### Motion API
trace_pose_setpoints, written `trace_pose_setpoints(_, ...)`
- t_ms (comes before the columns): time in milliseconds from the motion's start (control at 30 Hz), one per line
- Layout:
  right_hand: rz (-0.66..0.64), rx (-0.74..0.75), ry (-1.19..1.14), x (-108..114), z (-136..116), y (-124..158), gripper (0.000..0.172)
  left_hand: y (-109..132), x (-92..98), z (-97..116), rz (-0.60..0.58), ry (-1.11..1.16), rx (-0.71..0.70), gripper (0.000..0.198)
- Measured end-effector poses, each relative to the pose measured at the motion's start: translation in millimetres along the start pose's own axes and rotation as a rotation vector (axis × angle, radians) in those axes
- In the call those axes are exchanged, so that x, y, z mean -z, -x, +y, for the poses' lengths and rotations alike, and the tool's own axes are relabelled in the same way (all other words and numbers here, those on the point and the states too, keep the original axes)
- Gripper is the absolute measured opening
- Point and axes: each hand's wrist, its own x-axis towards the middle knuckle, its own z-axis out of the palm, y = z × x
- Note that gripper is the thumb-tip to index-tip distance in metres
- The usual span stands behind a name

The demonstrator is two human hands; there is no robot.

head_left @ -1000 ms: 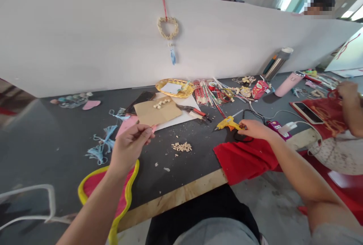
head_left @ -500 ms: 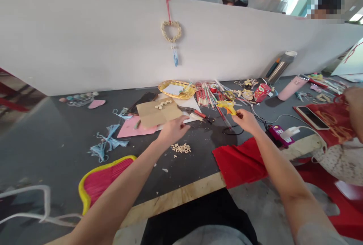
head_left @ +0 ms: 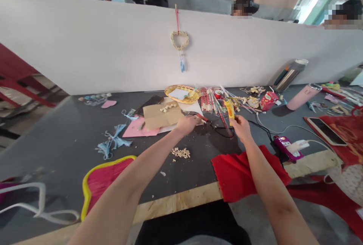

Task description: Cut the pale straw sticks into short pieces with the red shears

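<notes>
My right hand (head_left: pixel 240 125) is closed around a yellow glue gun (head_left: pixel 229 109), held nozzle-up over the dark table (head_left: pixel 56 139), its black cord looping beside it. My left hand (head_left: pixel 185 123) reaches over the red-handled pliers (head_left: pixel 200 117) at the edge of a white sheet, fingers curled on them. A brown paper (head_left: pixel 160 117) with small wooden bits lies just left of that hand. A pile of small wooden pieces (head_left: pixel 180 152) sits nearer me.
A yellow basket (head_left: pixel 183 93), a bundle of red sticks (head_left: pixel 210 99), a red cloth (head_left: pixel 244 169), a pink-and-yellow heart shape (head_left: pixel 104 180), blue tassels (head_left: pixel 113 143), a pink bottle (head_left: pixel 304 95) and a phone (head_left: pixel 323 131) lie about. A bead heart (head_left: pixel 179 41) hangs on the white partition.
My left hand moved from near me forward to the pliers. My right hand lifted the glue gun off the table and carried it back toward the sticks.
</notes>
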Motion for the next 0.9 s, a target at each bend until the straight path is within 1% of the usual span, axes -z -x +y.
trace_pose_setpoints(133, 0.009, 0.018, 0.000, -2.9, -0.5, 2.4, 0.037, 3.7, 8.0, -2.1, 0.136, 0.010, -0.006, 0.032)
trace_pose_setpoints(167, 0.005, 0.022, 0.005, -3.6, -0.8, 3.2, 0.036, 5.0, 12.1, -1.6, 0.188, 0.021, -0.003, 0.033)
trace_pose_setpoints(267, -0.011, 0.031, 0.027, -4.6, 0.0, 5.5, 0.034, 13.6, 29.9, -1.9, 0.423, 0.072, -0.019, 0.033)
trace_pose_setpoints(333, -0.013, 0.033, 0.049, -4.3, 1.4, 6.1, 0.034, 24.9, 44.9, -8.1, 0.505, 0.059, 0.002, 0.035)
trace_pose_setpoints(433, -0.016, 0.042, 0.098, -3.1, 2.1, 6.3, 0.035, 49.5, 65.1, -30.9, 0.526, 0.031, 0.093, 0.036)
trace_pose_setpoints(467, -0.019, 0.050, 0.121, -2.6, 1.5, 6.6, 0.035, 59.2, 69.7, -41.6, 0.529, 0.025, 0.146, 0.034)
trace_pose_setpoints(533, -0.028, 0.075, 0.178, -2.1, -1.1, 7.9, 0.033, 80.0, 74.2, -65.4, 0.516, 0.008, 0.306, 0.030)
trace_pose_setpoints(567, -0.034, 0.089, 0.212, -2.2, -2.9, 8.9, 0.032, 90.9, 74.0, -77.4, 0.501, -0.005, 0.395, 0.028)
trace_pose_setpoints(633, -0.048, 0.120, 0.288, -3.5, -6.8, 11.2, 0.028, 112.8, 70.0, -98.9, 0.488, -0.011, 0.485, 0.023)
trace_pose_setpoints(667, -0.056, 0.134, 0.330, -4.6, -8.7, 12.3, 0.025, 123.3, 66.7, -107.8, 0.468, 0.008, 0.553, 0.020)
trace_pose_setpoints(700, -0.064, 0.147, 0.373, -5.9, -10.7, 13.1, 0.023, 133.3, 63.2, -115.1, 0.451, 0.025, 0.575, 0.018)
trace_pose_setpoints(800, -0.089, 0.180, 0.508, -10.4, -16.9, 13.9, 0.019, 157.6, 53.7, -128.9, 0.424, 0.080, 0.626, 0.016)
trace_pose_setpoints(900, -0.139, 0.213, 0.637, -14.1, -24.8, 10.7, 0.017, 172.3, 49.2, -134.8, 0.404, 0.244, 0.663, 0.008)
